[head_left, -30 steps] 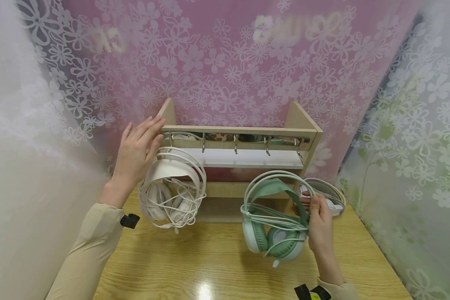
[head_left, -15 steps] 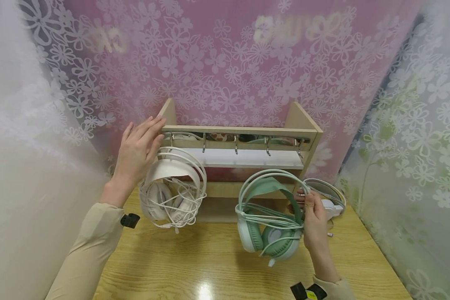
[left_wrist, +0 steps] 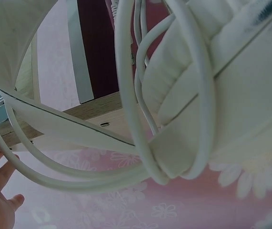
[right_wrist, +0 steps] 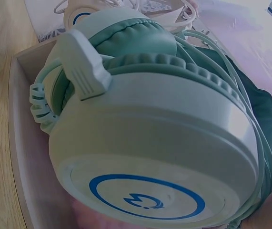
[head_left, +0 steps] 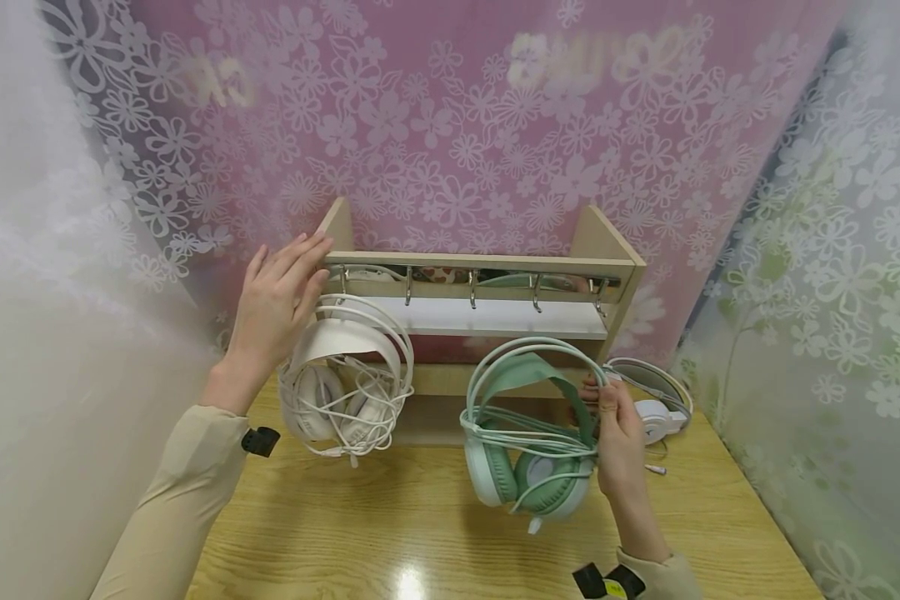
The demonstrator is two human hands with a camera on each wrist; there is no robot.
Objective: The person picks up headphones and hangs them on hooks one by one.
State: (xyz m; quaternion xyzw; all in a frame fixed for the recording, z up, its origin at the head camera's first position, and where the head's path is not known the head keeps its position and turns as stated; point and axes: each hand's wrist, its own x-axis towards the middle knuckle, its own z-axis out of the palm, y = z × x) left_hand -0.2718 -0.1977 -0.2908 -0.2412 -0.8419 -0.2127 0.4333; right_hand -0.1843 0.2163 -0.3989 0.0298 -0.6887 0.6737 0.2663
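Note:
Green and white headphones [head_left: 527, 379] with their cable wound round them are held up in front of the shelf, below its hooks. My right hand [head_left: 621, 442] grips them by the right side of the headband. In the right wrist view a white ear cup [right_wrist: 150, 143] with a blue ring fills most of the picture. My left hand [head_left: 276, 304] rests with straight fingers on the upper left corner of the wooden shelf [head_left: 487, 260]. White headphones [head_left: 348, 337], wrapped in tangled cable, hang at the leftmost hook, just beside that hand.
A metal hook rail [head_left: 472, 287] runs along the shelf's top board. Another pair of white headphones [head_left: 654, 421] lies on the wooden table [head_left: 420, 517] at the right. A pink flowered curtain [head_left: 450, 125] stands behind the shelf.
My right hand has moved left with the green headphones, uncovering more of the white pair on the table. My left hand and the hanging white headphones have stayed in place.

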